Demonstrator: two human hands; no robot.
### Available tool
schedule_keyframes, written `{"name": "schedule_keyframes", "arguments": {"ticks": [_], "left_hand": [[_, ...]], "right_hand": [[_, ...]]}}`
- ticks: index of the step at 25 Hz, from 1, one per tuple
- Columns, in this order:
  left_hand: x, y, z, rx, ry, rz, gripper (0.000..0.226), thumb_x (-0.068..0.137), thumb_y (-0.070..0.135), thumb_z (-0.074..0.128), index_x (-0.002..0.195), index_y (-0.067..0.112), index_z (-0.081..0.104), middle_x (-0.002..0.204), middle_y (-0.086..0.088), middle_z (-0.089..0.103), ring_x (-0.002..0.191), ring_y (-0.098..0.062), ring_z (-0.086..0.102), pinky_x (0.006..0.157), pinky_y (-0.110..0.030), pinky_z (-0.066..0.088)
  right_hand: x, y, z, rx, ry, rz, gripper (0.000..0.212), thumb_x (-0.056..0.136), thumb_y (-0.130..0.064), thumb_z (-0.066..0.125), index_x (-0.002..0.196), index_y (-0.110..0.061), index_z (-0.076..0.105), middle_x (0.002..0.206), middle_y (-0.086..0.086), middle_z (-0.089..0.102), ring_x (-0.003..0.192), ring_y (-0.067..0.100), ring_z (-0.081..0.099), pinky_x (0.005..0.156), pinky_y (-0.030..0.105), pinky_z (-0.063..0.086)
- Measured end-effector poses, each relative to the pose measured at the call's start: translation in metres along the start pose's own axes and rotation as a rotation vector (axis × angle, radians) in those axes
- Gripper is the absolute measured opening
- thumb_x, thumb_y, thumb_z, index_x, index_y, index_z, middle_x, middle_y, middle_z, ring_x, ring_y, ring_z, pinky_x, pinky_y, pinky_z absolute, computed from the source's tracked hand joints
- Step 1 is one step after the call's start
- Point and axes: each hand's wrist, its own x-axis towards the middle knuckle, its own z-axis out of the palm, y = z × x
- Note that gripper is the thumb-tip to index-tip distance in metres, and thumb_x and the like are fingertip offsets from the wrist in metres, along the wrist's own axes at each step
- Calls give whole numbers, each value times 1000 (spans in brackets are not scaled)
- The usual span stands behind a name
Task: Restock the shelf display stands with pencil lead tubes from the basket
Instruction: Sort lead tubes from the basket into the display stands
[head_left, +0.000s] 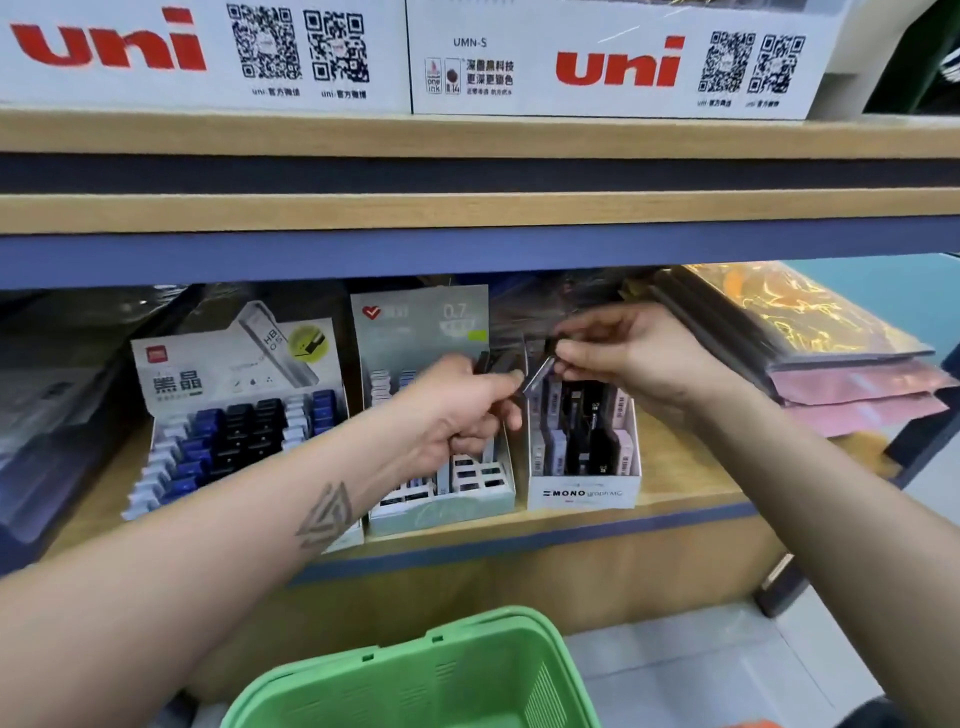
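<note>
My left hand (465, 405) grips a small bunch of dark pencil lead tubes (493, 364) in front of the middle 0.7 display stand (441, 506). My right hand (631, 353) pinches one grey tube (537, 375) by its end, tilted, just above the white MONO stand (582, 493). That stand holds several black and pale tubes. A third stand (166, 364) with blue, black and white tubes is at the left. The green basket (415, 680) sits below on the floor, its contents hidden.
The stands rest on a wooden shelf (675, 483) with a blue edge. Plastic folders (831, 374), pink and orange, are stacked at the right. Clear wrapped packs lie at the left. White uni boxes (613, 67) stand on the shelf above.
</note>
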Motion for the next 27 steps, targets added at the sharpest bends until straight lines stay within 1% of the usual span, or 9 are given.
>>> {"name": "schedule_keyframes", "arguments": {"ticks": [3, 6, 10, 14, 16, 18, 20, 24, 27], "left_hand": [[11, 11, -6, 33, 85, 29, 29, 101, 12, 57, 121, -9, 56, 60, -4, 54, 39, -9, 27, 32, -18, 18], [15, 13, -6, -39, 88, 34, 26, 102, 11, 54, 118, -8, 59, 61, -4, 53, 37, -7, 27, 32, -18, 17], [15, 11, -2, -72, 72, 26, 26, 102, 9, 51, 120, -9, 58, 63, -6, 52, 36, -7, 26, 32, -18, 16], [12, 3, 1, -61, 49, 16, 25, 101, 7, 53, 118, -11, 58, 63, -7, 53, 37, -8, 27, 33, -18, 16], [13, 1, 1, -50, 41, 3, 24, 101, 7, 53, 116, -10, 59, 62, -6, 53, 38, -8, 27, 33, -17, 16], [15, 0, 0, -46, 43, -4, 22, 101, 7, 53, 115, -9, 60, 62, -6, 53, 38, -8, 27, 32, -17, 17], [16, 2, 1, -51, 42, -6, 22, 101, 7, 53, 115, -8, 60, 62, -6, 53, 37, -8, 27, 32, -17, 17], [16, 4, 2, -51, 43, -1, 22, 101, 8, 53, 116, -8, 60, 63, -7, 53, 37, -8, 27, 32, -17, 17], [15, 4, 1, -51, 45, -1, 24, 101, 8, 54, 117, -10, 59, 63, -7, 53, 37, -8, 27, 32, -17, 17]], "right_hand": [[15, -1, -17, -123, 334, -108, 20, 74, -7, 85, 88, -18, 76, 90, 5, 78, 84, 24, 77, 72, 28, 62], [21, -1, -25, -365, 470, -198, 22, 81, -3, 80, 85, -25, 77, 87, -3, 78, 82, 16, 76, 77, 34, 63], [23, -7, -17, -726, 386, -251, 20, 88, -8, 75, 107, -14, 78, 106, -2, 76, 99, 10, 70, 95, 32, 56], [22, -13, -20, -735, 375, -229, 23, 88, -5, 75, 110, -10, 77, 112, 2, 75, 106, 15, 69, 100, 33, 54], [20, -15, -23, -692, 380, -206, 20, 85, -2, 77, 104, -9, 78, 106, 2, 76, 98, 7, 69, 95, 26, 54], [19, -12, -25, -704, 384, -213, 20, 83, -1, 78, 95, -17, 75, 95, -3, 75, 79, -12, 65, 77, 7, 49], [19, -8, -27, -697, 403, -226, 21, 82, -2, 79, 91, -20, 74, 89, -8, 73, 74, -15, 64, 68, 1, 44], [29, -3, -20, -795, 390, -247, 16, 85, -8, 78, 100, -13, 79, 103, -2, 76, 97, 11, 70, 93, 27, 54], [35, 0, -7, -909, 337, -284, 12, 87, -8, 76, 99, -11, 78, 101, 1, 76, 95, 17, 69, 91, 31, 54]]}}
